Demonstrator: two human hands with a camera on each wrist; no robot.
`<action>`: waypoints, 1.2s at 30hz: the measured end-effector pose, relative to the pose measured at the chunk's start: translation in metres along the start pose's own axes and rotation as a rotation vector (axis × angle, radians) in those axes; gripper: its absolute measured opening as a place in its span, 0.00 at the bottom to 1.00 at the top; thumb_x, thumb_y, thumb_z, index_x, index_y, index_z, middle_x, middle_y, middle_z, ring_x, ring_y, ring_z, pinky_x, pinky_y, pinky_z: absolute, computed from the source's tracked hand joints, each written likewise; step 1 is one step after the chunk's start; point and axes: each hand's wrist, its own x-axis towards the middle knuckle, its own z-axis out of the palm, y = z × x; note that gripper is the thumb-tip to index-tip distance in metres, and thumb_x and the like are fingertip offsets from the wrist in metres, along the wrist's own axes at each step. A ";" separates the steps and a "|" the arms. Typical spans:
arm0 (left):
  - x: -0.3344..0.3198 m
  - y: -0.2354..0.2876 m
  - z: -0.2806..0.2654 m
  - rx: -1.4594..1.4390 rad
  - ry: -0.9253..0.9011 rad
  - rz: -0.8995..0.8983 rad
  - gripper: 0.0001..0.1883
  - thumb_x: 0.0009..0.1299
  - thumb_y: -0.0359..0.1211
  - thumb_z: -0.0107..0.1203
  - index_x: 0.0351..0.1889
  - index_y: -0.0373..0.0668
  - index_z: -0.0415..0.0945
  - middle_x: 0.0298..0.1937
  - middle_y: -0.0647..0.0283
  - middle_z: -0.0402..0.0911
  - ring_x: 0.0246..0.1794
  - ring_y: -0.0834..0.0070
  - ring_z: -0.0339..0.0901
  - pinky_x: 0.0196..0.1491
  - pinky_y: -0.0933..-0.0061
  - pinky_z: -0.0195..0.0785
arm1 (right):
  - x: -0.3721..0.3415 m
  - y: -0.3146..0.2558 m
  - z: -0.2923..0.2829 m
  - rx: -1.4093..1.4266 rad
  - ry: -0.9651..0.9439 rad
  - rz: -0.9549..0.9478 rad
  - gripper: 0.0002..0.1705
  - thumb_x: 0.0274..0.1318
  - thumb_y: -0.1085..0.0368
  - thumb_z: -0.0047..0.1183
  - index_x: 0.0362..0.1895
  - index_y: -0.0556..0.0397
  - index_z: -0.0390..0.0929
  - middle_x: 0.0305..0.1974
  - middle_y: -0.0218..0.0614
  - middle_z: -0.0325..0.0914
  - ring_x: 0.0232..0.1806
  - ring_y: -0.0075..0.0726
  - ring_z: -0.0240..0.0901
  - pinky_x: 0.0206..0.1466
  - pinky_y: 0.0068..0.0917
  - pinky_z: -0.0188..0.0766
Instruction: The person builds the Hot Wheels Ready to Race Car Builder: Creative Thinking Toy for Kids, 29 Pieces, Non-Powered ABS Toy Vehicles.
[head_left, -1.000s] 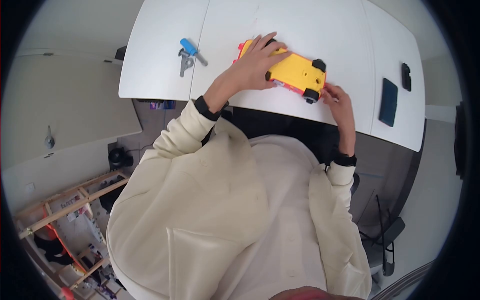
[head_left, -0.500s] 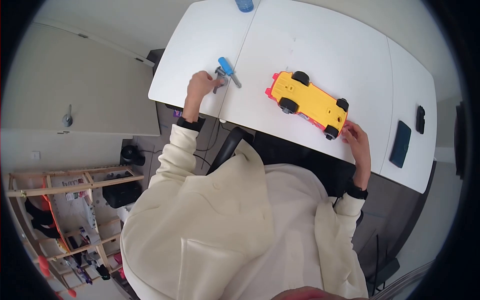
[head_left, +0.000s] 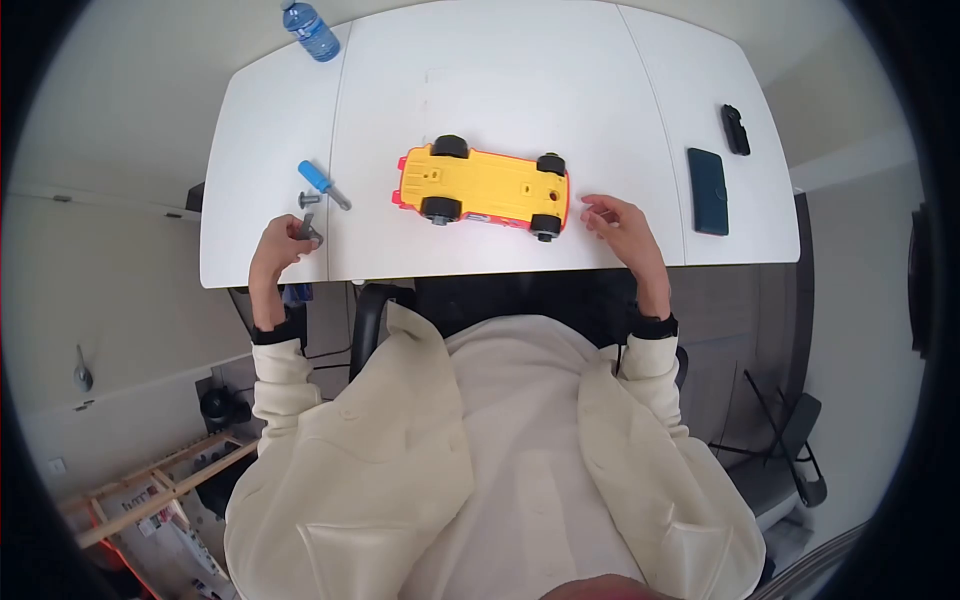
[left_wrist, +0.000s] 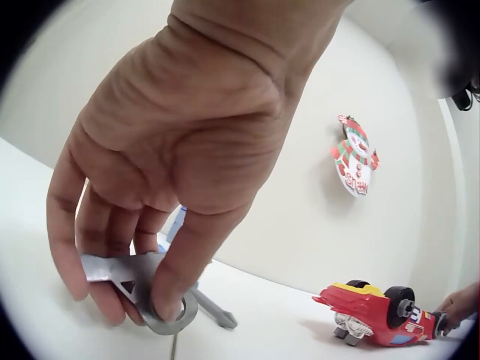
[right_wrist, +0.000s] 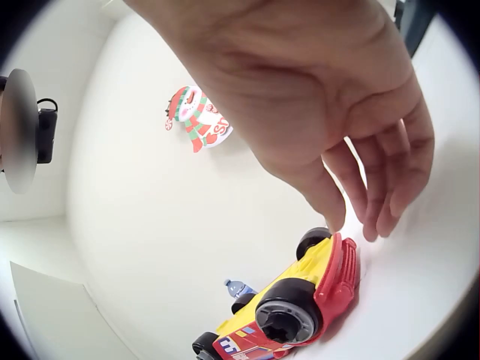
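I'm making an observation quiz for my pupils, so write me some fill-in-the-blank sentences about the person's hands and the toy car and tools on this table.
The toy car lies with its ____ underside up.
It has ____ black wheels.
The person's ____ hand holds the grey toy wrench.
The toy screwdriver has a ____ handle.

Missing words: yellow; four; left; blue.

Left hand (head_left: 277, 247) pinching — right hand (head_left: 624, 234) loosely bent
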 end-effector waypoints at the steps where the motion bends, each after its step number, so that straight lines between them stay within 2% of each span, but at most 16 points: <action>1: -0.006 0.010 0.006 -0.002 -0.006 0.004 0.16 0.54 0.30 0.74 0.34 0.36 0.77 0.26 0.62 0.80 0.27 0.74 0.77 0.26 0.72 0.71 | 0.000 0.003 0.001 -0.038 0.094 -0.053 0.14 0.64 0.67 0.59 0.52 0.55 0.84 0.35 0.34 0.84 0.34 0.25 0.78 0.40 0.23 0.76; 3: -0.031 0.056 0.019 0.363 0.221 0.315 0.14 0.53 0.26 0.72 0.34 0.35 0.79 0.28 0.57 0.82 0.27 0.66 0.79 0.30 0.67 0.70 | -0.004 -0.023 -0.003 0.029 0.142 -0.016 0.13 0.64 0.67 0.58 0.52 0.55 0.84 0.36 0.35 0.84 0.35 0.26 0.79 0.40 0.23 0.76; 5: -0.050 0.113 0.037 0.284 0.127 0.423 0.12 0.56 0.22 0.69 0.36 0.34 0.80 0.30 0.58 0.82 0.29 0.71 0.77 0.36 0.68 0.69 | -0.006 -0.047 -0.001 0.091 0.173 0.022 0.13 0.65 0.68 0.58 0.51 0.55 0.84 0.37 0.35 0.85 0.37 0.26 0.80 0.40 0.22 0.76; 8: -0.069 0.181 0.070 0.022 -0.194 0.645 0.11 0.58 0.23 0.71 0.36 0.33 0.81 0.31 0.61 0.83 0.31 0.77 0.77 0.37 0.73 0.71 | -0.007 -0.075 0.015 0.231 0.151 -0.156 0.14 0.62 0.70 0.61 0.51 0.56 0.84 0.36 0.33 0.85 0.36 0.28 0.80 0.40 0.23 0.77; 9: -0.071 0.194 0.089 -0.131 -0.310 0.676 0.13 0.59 0.22 0.71 0.39 0.34 0.80 0.31 0.61 0.83 0.32 0.79 0.76 0.38 0.74 0.71 | -0.010 -0.086 0.023 0.210 0.066 -0.314 0.15 0.59 0.71 0.63 0.51 0.56 0.84 0.35 0.32 0.85 0.36 0.28 0.81 0.40 0.24 0.77; 10: -0.071 0.209 0.103 -0.070 -0.398 0.685 0.18 0.59 0.22 0.71 0.47 0.35 0.77 0.32 0.60 0.83 0.32 0.78 0.78 0.38 0.74 0.72 | -0.011 -0.095 0.029 0.183 -0.013 -0.476 0.17 0.56 0.72 0.66 0.51 0.57 0.84 0.35 0.32 0.86 0.35 0.29 0.81 0.39 0.26 0.78; 14: -0.059 0.247 0.149 -0.013 -0.390 0.833 0.25 0.58 0.24 0.72 0.53 0.40 0.75 0.34 0.60 0.83 0.30 0.73 0.78 0.37 0.73 0.72 | -0.009 -0.083 0.035 -0.056 -0.032 -0.356 0.12 0.54 0.73 0.68 0.43 0.62 0.84 0.31 0.35 0.86 0.30 0.29 0.80 0.38 0.27 0.79; 17: -0.052 0.257 0.163 -0.032 -0.344 0.841 0.27 0.58 0.25 0.72 0.55 0.42 0.75 0.38 0.60 0.83 0.32 0.70 0.77 0.38 0.72 0.72 | -0.001 -0.055 0.026 0.313 -0.003 -0.119 0.06 0.56 0.75 0.65 0.37 0.67 0.83 0.29 0.39 0.84 0.29 0.27 0.83 0.32 0.23 0.78; 18: -0.049 0.260 0.164 -0.076 -0.331 0.811 0.27 0.57 0.25 0.72 0.55 0.42 0.75 0.41 0.60 0.83 0.33 0.69 0.77 0.39 0.71 0.72 | 0.002 -0.049 0.019 0.323 0.004 -0.110 0.06 0.56 0.75 0.65 0.37 0.67 0.83 0.29 0.39 0.84 0.29 0.27 0.83 0.32 0.23 0.78; 19: -0.048 0.259 0.160 -0.086 -0.255 0.892 0.25 0.58 0.26 0.71 0.55 0.42 0.77 0.46 0.60 0.82 0.41 0.69 0.77 0.44 0.69 0.73 | 0.003 -0.052 0.013 0.279 0.105 -0.009 0.07 0.56 0.76 0.66 0.37 0.66 0.83 0.29 0.38 0.83 0.30 0.28 0.84 0.32 0.23 0.77; 20: -0.044 0.254 0.153 -0.078 -0.268 0.882 0.25 0.58 0.26 0.71 0.55 0.42 0.77 0.46 0.60 0.82 0.41 0.69 0.77 0.44 0.69 0.73 | 0.004 -0.051 0.008 0.233 0.199 0.096 0.07 0.56 0.76 0.66 0.38 0.66 0.82 0.29 0.36 0.83 0.32 0.28 0.85 0.32 0.22 0.77; 22: -0.032 0.241 0.136 0.198 0.059 1.055 0.22 0.60 0.26 0.70 0.53 0.42 0.79 0.50 0.61 0.81 0.47 0.68 0.76 0.49 0.68 0.71 | 0.012 -0.030 0.009 0.328 0.218 0.152 0.10 0.57 0.74 0.66 0.42 0.65 0.82 0.29 0.35 0.82 0.33 0.29 0.86 0.31 0.22 0.77; 24: -0.038 0.231 0.113 0.200 0.054 0.955 0.22 0.60 0.27 0.70 0.53 0.43 0.79 0.52 0.61 0.81 0.49 0.68 0.76 0.51 0.67 0.71 | 0.015 -0.022 0.013 0.553 0.166 0.148 0.14 0.56 0.72 0.67 0.45 0.63 0.81 0.29 0.33 0.82 0.33 0.27 0.84 0.32 0.21 0.76; 29: -0.044 0.196 0.075 0.218 0.039 0.661 0.21 0.64 0.32 0.70 0.55 0.46 0.80 0.55 0.64 0.81 0.50 0.70 0.76 0.50 0.68 0.70 | 0.014 -0.012 0.024 0.415 0.161 0.090 0.18 0.55 0.73 0.68 0.50 0.60 0.80 0.30 0.31 0.82 0.31 0.22 0.79 0.36 0.20 0.75; 32: -0.042 0.183 0.073 0.228 0.035 0.590 0.21 0.64 0.32 0.70 0.56 0.46 0.80 0.55 0.64 0.80 0.50 0.71 0.76 0.49 0.69 0.70 | 0.011 -0.015 0.030 0.402 0.152 0.115 0.20 0.54 0.71 0.69 0.51 0.58 0.80 0.29 0.29 0.82 0.31 0.21 0.77 0.38 0.21 0.73; 36: -0.044 0.179 0.091 0.149 0.049 0.639 0.22 0.64 0.33 0.71 0.57 0.46 0.80 0.57 0.63 0.78 0.50 0.71 0.76 0.48 0.68 0.71 | 0.004 -0.012 0.041 0.366 0.251 0.133 0.20 0.55 0.68 0.70 0.51 0.58 0.80 0.27 0.30 0.82 0.30 0.22 0.77 0.38 0.23 0.73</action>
